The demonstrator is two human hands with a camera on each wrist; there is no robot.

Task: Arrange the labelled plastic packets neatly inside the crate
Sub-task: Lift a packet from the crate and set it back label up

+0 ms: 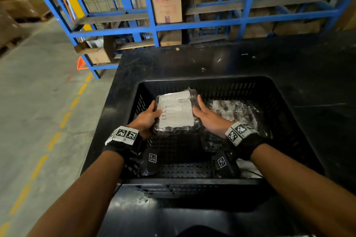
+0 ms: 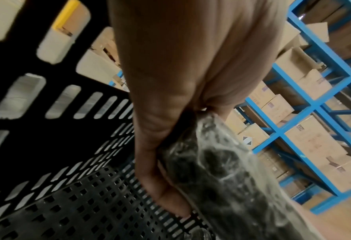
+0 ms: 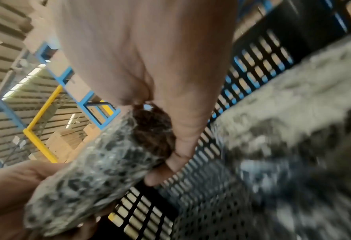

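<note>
Your left hand (image 1: 147,119) and right hand (image 1: 209,119) grip the labelled packet (image 1: 176,111) by its two sides, holding it above the perforated floor of the black crate (image 1: 212,84). Its white label (image 1: 176,110) carries a barcode and print too small to read. One second packet (image 1: 235,110) lies in the crate's right part. The crate sits on a black table (image 1: 289,59); blue racking (image 1: 192,25) with cardboard boxes (image 1: 165,0) stands behind, beside a concrete floor (image 1: 38,92).
</note>
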